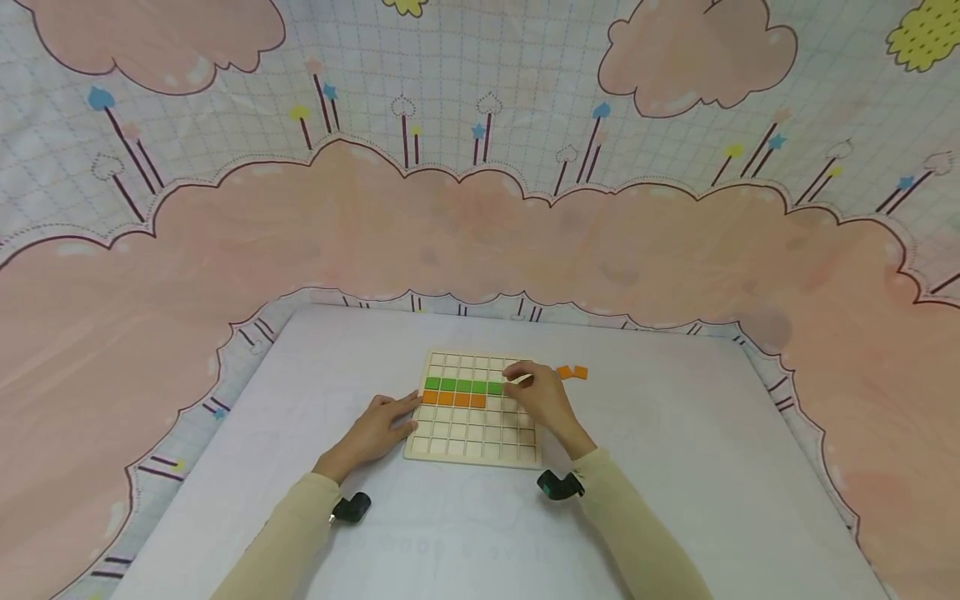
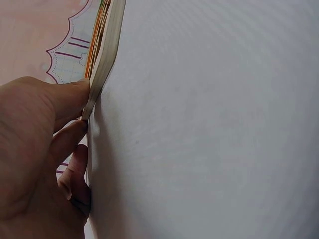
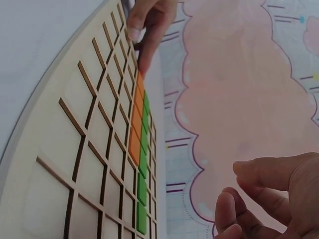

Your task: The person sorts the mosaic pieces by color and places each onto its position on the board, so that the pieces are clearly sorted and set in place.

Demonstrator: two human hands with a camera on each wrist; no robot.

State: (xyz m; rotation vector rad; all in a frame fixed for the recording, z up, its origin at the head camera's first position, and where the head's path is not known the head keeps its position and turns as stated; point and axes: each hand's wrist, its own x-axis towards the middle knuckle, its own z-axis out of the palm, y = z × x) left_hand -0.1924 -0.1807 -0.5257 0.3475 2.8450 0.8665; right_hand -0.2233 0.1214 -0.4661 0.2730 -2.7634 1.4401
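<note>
A pale wooden grid board [image 1: 471,457] lies on the table. A row of several green tiles [image 1: 463,386] fills squares in its upper half, with several orange tiles [image 1: 453,399] in the row just below. My left hand [image 1: 375,427] touches the board's left edge; in the left wrist view its thumb [image 2: 72,97] and fingertips meet that edge. Over the right side of the board, my right hand [image 1: 542,400] hovers by the end of the green row. Between its bent fingers [image 3: 269,172] and thumb no tile shows in the right wrist view.
Two loose orange tiles [image 1: 581,372] lie on the white table [image 1: 660,450], just right of the board's upper corner. Behind and around the table hangs a printed cloth [image 1: 480,225] with pink clouds.
</note>
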